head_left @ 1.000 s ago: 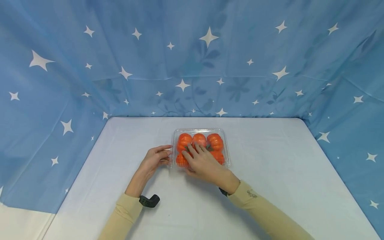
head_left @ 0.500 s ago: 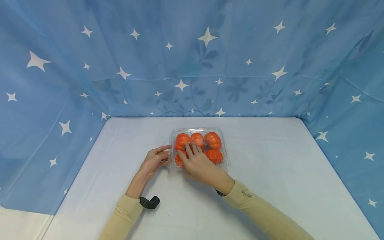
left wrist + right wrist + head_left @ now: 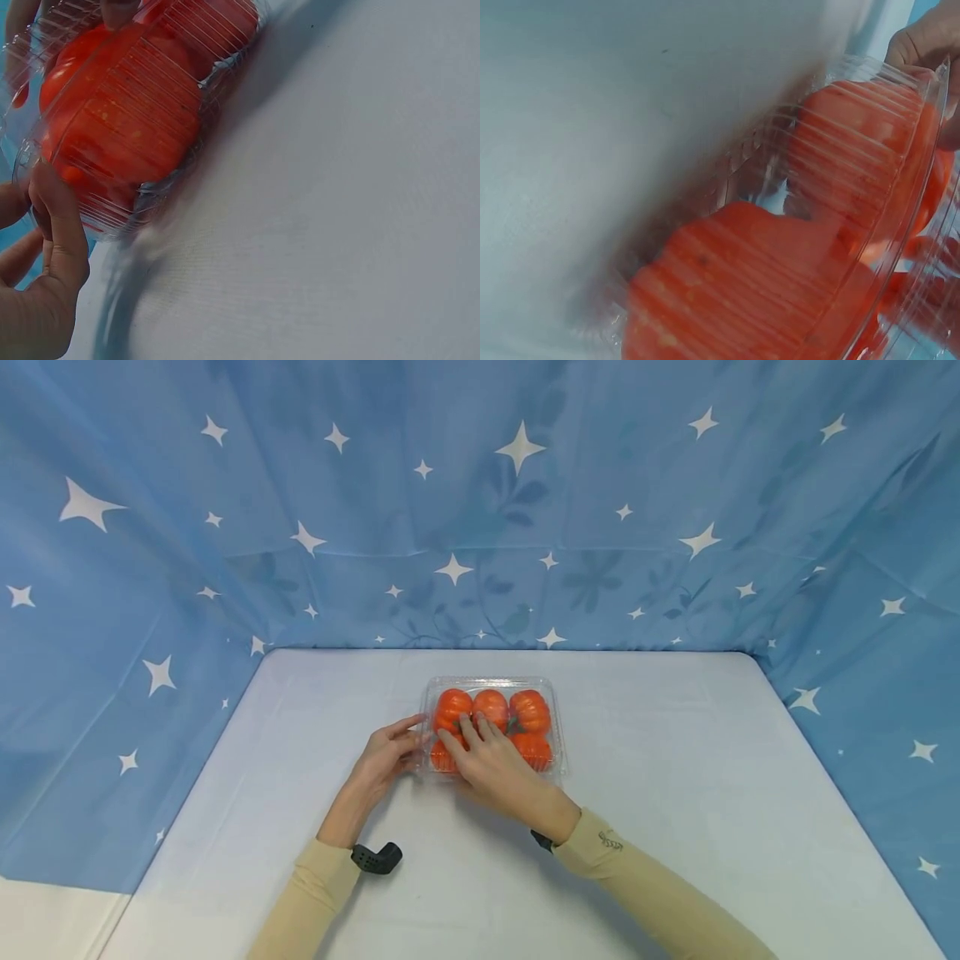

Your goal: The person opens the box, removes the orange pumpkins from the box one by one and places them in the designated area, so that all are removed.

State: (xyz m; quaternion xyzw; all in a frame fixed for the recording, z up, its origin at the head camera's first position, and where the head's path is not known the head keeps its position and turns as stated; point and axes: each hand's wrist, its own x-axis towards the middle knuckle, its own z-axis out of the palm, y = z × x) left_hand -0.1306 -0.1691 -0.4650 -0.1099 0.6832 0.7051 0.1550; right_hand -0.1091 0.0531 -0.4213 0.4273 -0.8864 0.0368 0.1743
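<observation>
A clear plastic clamshell container point(image 3: 558, 727) with ribbed walls stands on the white table and holds several red-orange, ribbed, tomato-like fruits point(image 3: 530, 711). At its left end, my left hand point(image 3: 381, 764) pinches the rim between thumb and finger, seen best in the left wrist view, where the left hand point(image 3: 52, 277) is close to the near corner. My right hand point(image 3: 498, 772) reaches across the front edge, fingers extended and resting over the container's top. Part of the front row of fruits is hidden beneath it. Whether the lid is latched cannot be seen.
A white cloth-covered table point(image 3: 675, 777) spreads around the container. Behind and at both sides hangs a blue curtain point(image 3: 480, 510) with white stars. A black band point(image 3: 377, 858) sits on the left wrist.
The container has slid slightly left. My right hand has shifted left with it, its fingers staying over the top; the left hand stays at the left end.
</observation>
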